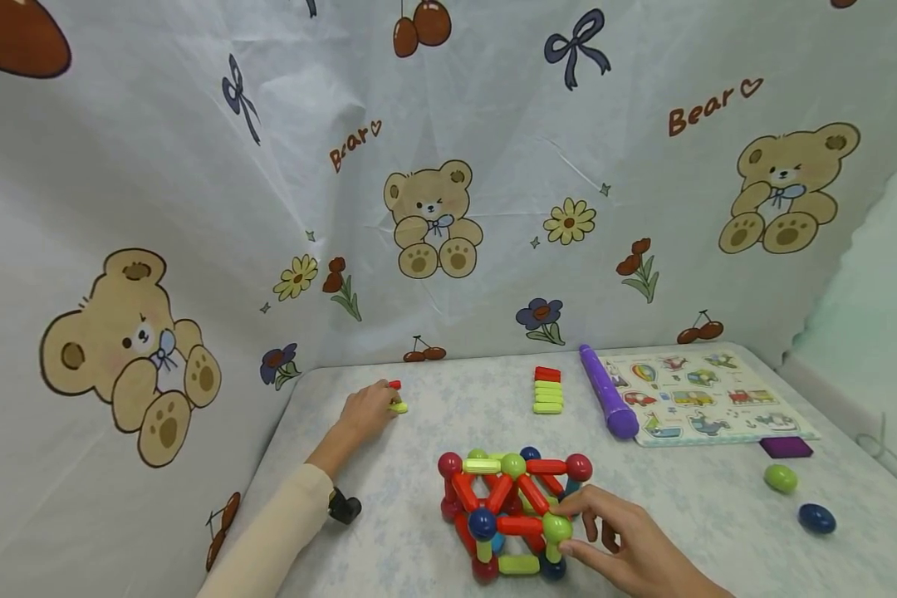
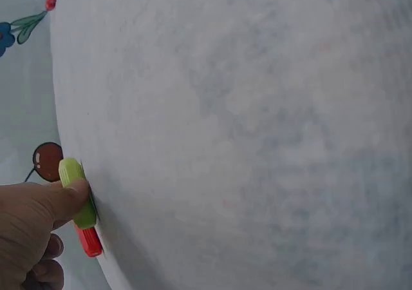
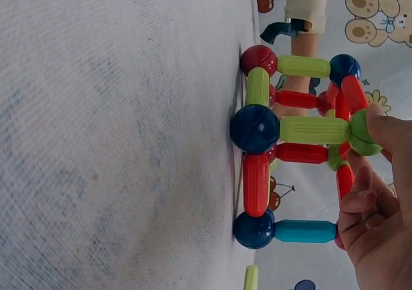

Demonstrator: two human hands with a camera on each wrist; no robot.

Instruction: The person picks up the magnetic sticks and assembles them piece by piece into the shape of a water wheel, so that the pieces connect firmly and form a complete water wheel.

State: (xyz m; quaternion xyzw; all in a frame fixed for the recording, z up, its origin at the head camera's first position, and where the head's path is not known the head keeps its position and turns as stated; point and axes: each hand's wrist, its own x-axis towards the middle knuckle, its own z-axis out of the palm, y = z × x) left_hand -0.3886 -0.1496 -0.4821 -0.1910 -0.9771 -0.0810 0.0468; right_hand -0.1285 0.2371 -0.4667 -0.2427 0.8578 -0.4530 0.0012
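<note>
At the far left of the table, my left hand (image 1: pixel 370 411) pinches a yellow-green magnetic rod (image 2: pixel 84 216) between thumb and fingers. A red rod (image 2: pixel 90 241) lies right beside it. Front and centre stands a frame of magnetic rods and balls (image 1: pixel 519 525), joined from red, yellow-green and blue pieces. My right hand (image 1: pixel 628 544) holds the green ball (image 1: pixel 557 528) at its upper front right corner, thumb and fingers on either side. In the right wrist view, a yellow-green rod (image 3: pixel 314 130) links that ball to a dark blue ball (image 3: pixel 255 129) on the table.
Behind the frame lies a row of red and yellow-green rods (image 1: pixel 548 392). To the right are a purple microphone-shaped stick (image 1: pixel 609 394), a picture puzzle board (image 1: pixel 725 428), a purple block (image 1: pixel 786 448), a green egg-shaped piece (image 1: pixel 781 477) and a dark blue one (image 1: pixel 817 518). A bear-print curtain (image 1: pixel 493 316) hangs behind.
</note>
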